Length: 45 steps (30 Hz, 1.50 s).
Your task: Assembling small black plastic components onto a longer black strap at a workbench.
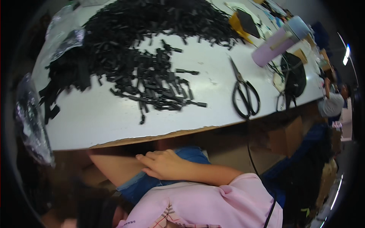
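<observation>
- One hand (163,164) lies below the table edge on the person's leg, over the hem of blue denim shorts (190,154); its fingers are together, loosely curled, and hold nothing; its forearm enters from the right, so it is probably the right hand
- The other hand is out of sight
- The white table (114,121) carries a large heap of small black strips (144,41), which thins out into scattered pieces nearer the front edge
- Black-handled scissors (243,95) lie flat on the table, to the right of the strips and well apart from the hand
- A lilac bottle with a pale blue cap (279,40) lies on its side at the table's far right; its contents cannot be seen
- Clear plastic bags (64,36) sit at the table's left rim, with dark pieces showing through them
</observation>
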Each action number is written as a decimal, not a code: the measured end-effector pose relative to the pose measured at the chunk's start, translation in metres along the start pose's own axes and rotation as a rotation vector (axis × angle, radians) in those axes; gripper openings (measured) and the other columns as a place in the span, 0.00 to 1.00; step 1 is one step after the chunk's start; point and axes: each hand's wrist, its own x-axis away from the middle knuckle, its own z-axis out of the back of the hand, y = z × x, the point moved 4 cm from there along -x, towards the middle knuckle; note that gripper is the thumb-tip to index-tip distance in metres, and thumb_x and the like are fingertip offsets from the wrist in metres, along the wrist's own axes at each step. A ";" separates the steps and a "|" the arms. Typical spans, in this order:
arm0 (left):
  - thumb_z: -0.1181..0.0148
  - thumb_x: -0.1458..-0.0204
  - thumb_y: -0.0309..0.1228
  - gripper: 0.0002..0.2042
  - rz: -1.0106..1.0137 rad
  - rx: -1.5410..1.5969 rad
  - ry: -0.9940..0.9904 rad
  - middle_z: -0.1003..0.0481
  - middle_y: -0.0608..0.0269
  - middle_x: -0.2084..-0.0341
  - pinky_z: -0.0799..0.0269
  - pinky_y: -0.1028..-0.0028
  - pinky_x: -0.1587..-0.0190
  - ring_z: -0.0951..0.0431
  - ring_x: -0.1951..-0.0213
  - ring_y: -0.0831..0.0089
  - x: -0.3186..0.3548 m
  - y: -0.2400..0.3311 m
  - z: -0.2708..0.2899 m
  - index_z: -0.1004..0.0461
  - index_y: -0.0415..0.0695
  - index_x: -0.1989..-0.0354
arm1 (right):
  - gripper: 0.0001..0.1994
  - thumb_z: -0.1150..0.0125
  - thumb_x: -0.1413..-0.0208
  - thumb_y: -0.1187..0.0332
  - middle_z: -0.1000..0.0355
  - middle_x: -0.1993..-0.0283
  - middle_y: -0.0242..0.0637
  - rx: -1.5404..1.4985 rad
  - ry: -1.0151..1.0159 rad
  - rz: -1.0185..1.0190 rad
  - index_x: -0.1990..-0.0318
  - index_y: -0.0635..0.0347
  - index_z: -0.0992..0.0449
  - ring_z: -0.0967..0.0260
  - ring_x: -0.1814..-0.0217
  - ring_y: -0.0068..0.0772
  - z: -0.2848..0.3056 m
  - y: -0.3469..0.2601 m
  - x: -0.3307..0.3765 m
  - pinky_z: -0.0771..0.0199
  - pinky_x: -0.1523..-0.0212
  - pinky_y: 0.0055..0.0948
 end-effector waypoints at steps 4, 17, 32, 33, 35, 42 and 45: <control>0.49 0.53 0.32 0.08 0.662 0.041 0.646 0.33 0.58 0.86 0.34 0.74 0.80 0.32 0.84 0.68 0.079 -0.124 -0.023 0.36 0.39 0.75 | 0.11 0.44 0.60 0.72 0.37 0.83 0.35 -0.148 0.360 0.041 0.66 0.62 0.30 0.38 0.84 0.33 0.030 0.003 0.002 0.37 0.84 0.26; 0.50 0.52 0.37 0.13 1.225 0.600 0.626 0.32 0.62 0.84 0.36 0.81 0.78 0.34 0.83 0.79 0.095 -0.187 -0.054 0.33 0.36 0.70 | 0.04 0.43 0.58 0.77 0.35 0.79 0.35 -0.547 0.479 -0.070 0.73 0.66 0.29 0.41 0.82 0.20 0.072 0.001 -0.006 0.42 0.82 0.17; 0.43 0.58 0.29 0.10 1.049 0.294 0.321 0.35 0.65 0.73 0.40 0.79 0.63 0.35 0.66 0.79 0.094 -0.183 -0.053 0.33 0.41 0.67 | 0.02 0.46 0.56 0.77 0.34 0.82 0.35 -0.624 0.330 -0.108 0.73 0.67 0.30 0.39 0.83 0.20 0.068 -0.010 -0.005 0.41 0.83 0.16; 0.43 0.58 0.29 0.10 1.050 0.296 0.318 0.35 0.65 0.73 0.40 0.79 0.63 0.35 0.66 0.79 0.092 -0.183 -0.054 0.33 0.41 0.67 | 0.02 0.46 0.56 0.77 0.34 0.82 0.35 -0.623 0.333 -0.110 0.73 0.67 0.30 0.39 0.83 0.20 0.066 -0.009 -0.005 0.41 0.83 0.16; 0.44 0.57 0.26 0.08 1.102 -0.059 0.396 0.34 0.65 0.74 0.38 0.80 0.66 0.34 0.69 0.78 0.089 -0.181 -0.052 0.33 0.41 0.68 | 0.02 0.46 0.56 0.77 0.34 0.82 0.35 -0.564 0.379 -0.127 0.73 0.67 0.30 0.39 0.83 0.19 0.065 -0.006 -0.006 0.40 0.82 0.15; 0.44 0.57 0.27 0.07 0.489 -0.540 0.053 0.32 0.62 0.77 0.36 0.80 0.73 0.32 0.75 0.74 0.077 -0.174 -0.053 0.30 0.40 0.69 | 0.04 0.46 0.56 0.78 0.35 0.83 0.34 -1.195 0.208 -0.557 0.71 0.68 0.31 0.40 0.84 0.15 0.049 0.013 0.000 0.42 0.84 0.13; 0.46 0.55 0.28 0.07 0.952 -0.360 0.324 0.33 0.64 0.75 0.36 0.80 0.68 0.33 0.72 0.76 0.088 -0.185 -0.053 0.32 0.41 0.68 | 0.08 0.47 0.58 0.78 0.36 0.78 0.36 -0.309 0.417 -0.154 0.67 0.64 0.31 0.41 0.83 0.21 0.074 0.007 -0.011 0.43 0.85 0.18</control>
